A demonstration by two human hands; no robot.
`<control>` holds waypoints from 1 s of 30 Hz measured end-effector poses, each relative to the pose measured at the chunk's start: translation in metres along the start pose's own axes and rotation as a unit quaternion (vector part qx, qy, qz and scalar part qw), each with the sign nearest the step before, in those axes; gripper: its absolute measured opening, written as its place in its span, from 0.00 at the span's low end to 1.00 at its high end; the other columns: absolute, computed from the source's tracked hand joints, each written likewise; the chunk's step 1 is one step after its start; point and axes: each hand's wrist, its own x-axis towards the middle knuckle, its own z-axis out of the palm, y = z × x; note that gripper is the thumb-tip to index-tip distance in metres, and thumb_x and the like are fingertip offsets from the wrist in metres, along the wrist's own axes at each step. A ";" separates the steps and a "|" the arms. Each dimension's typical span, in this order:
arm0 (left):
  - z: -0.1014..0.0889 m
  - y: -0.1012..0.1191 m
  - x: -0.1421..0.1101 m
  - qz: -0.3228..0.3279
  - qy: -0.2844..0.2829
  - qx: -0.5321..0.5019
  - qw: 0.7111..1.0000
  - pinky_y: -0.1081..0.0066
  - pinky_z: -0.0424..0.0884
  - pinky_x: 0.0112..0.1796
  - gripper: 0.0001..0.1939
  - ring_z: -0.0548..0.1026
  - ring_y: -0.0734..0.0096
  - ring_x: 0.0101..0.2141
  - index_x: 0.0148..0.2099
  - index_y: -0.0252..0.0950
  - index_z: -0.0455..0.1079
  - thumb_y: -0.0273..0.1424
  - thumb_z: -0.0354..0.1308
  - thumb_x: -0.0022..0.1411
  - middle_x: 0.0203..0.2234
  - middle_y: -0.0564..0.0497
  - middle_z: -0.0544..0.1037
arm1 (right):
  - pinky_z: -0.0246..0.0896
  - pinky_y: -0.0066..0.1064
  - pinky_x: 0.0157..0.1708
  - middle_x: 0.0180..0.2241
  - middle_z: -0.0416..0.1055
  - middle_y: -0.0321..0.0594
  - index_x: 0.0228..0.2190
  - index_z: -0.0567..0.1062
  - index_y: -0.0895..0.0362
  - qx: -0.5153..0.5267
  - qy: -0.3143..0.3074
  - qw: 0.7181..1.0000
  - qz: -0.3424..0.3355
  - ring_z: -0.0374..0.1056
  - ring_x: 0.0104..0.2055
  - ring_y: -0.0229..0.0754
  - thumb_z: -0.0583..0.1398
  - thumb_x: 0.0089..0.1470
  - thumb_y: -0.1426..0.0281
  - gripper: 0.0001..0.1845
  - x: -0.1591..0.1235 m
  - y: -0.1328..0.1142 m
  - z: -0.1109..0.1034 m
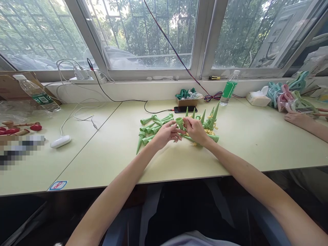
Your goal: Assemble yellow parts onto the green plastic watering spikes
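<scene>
A green plastic watering spike (179,122) is held upright between my hands, its wide hollow end facing up. My left hand (167,134) closes its fingers around the spike's lower part. At the rim, my right hand (195,130) pinches the same spike from the right side. More green spikes (153,128) lie in a loose pile just beyond my left hand. Behind and right of my right hand, several pointed green spikes (214,114) stand tip up, with small yellow parts (214,126) at their bases. My fingers hide part of the held spike.
A phone (185,109) and a small box (188,101) sit behind the spikes. Farther right stand a water bottle (229,89), a tissue box (258,98) and pastel clips (287,95) near another person's hand (298,119). A white cabled device (60,141) lies left.
</scene>
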 end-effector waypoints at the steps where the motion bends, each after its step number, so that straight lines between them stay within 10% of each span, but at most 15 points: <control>1: 0.000 0.000 0.000 -0.010 0.004 0.003 1.000 0.72 0.68 0.23 0.18 0.78 0.68 0.23 0.42 0.39 0.57 0.42 0.62 0.64 0.30 0.46 0.82 | 0.51 0.32 0.29 0.22 0.65 0.37 0.24 0.60 0.53 -0.001 -0.005 1.000 -0.002 0.57 0.24 0.38 0.44 0.67 0.45 0.30 0.000 0.000 0.000; 30: -0.003 -0.004 0.001 0.008 0.033 -0.001 0.999 0.75 0.71 0.24 0.21 0.78 0.72 0.26 0.44 0.36 0.65 0.43 0.68 0.60 0.32 0.46 0.82 | 0.48 0.32 0.26 0.19 0.59 0.33 0.22 0.58 0.54 0.023 -0.032 0.999 -0.025 0.52 0.22 0.35 0.45 0.66 0.44 0.31 0.001 -0.001 -0.002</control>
